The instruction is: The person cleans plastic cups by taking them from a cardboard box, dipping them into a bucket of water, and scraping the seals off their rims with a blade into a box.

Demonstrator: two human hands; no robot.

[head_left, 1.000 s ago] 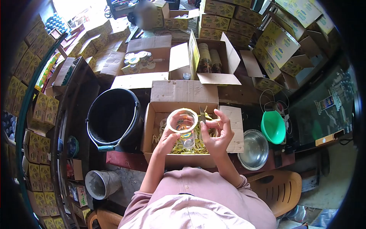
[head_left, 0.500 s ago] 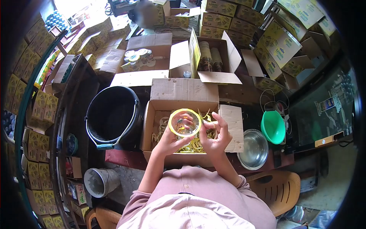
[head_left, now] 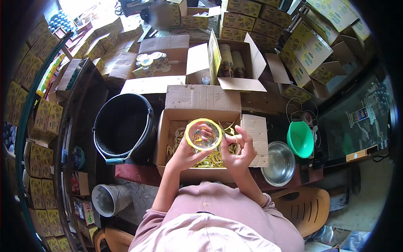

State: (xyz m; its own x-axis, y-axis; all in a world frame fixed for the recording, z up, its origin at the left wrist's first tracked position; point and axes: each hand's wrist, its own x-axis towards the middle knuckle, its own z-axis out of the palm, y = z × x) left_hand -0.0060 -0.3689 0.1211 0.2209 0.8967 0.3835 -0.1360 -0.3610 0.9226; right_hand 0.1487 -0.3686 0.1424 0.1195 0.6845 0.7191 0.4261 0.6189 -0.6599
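My left hand [head_left: 183, 156] is wrapped round a clear jar [head_left: 203, 143] with a yellow rim, its round end turned up toward me, and fingers show through it. Close against the jar's right side, my right hand [head_left: 238, 149] is closed in a pinch on a small pointed blade [head_left: 222, 127]; its handle is hidden by the fingers. A thin yellow strip [head_left: 229, 127] curls beside the blade. Below both hands stands an open cardboard box [head_left: 203, 98], with many yellow plastic strips [head_left: 210, 161] inside.
A black bucket [head_left: 100, 122] stands left of the box. On the right are a metal bowl [head_left: 278, 164] and a green bowl [head_left: 300, 140]. Behind, one carton [head_left: 155, 82] holds jars and another [head_left: 257, 63] holds stacked lids or cups. A grey bucket [head_left: 110, 200] sits lower left.
My right hand has shifted very slightly to the right, and the blade has turned a little beside the rim. The jar stays in my left hand in nearly the same place.
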